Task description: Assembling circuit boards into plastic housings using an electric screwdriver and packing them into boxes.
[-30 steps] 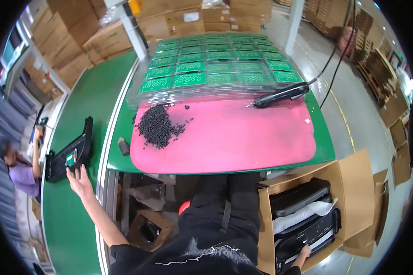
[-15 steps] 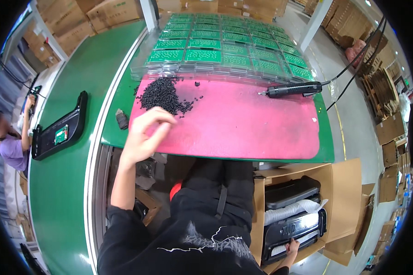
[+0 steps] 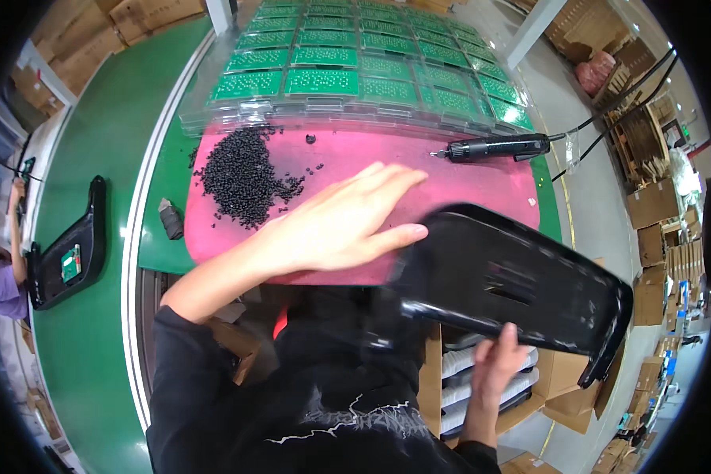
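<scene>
A long black plastic housing (image 3: 553,296), hollow and tray-like with a raised rim, is held tilted over the front right of the pink mat (image 3: 332,257). My right hand (image 3: 491,370) grips its near edge, the thumb on top and the fingers hidden beneath. My left hand (image 3: 351,217) hovers over the middle of the mat, fingers stretched out and holding nothing; its thumb tip is close to the housing's left end, and I cannot tell whether they touch. Left of that hand lies a pile of small black parts (image 3: 235,178).
A black electric screwdriver (image 3: 498,148) with a cable lies at the mat's right. Clear trays of green circuit boards (image 3: 322,81) stand behind. An open carton (image 3: 434,379) sits below. At left, a green conveyor (image 3: 95,355) carries another housing (image 3: 69,253), with a person beyond.
My right hand has lifted the black housing out of the carton and up to the table's front edge. My left hand has moved right across the mat and its fingers have stretched out.
</scene>
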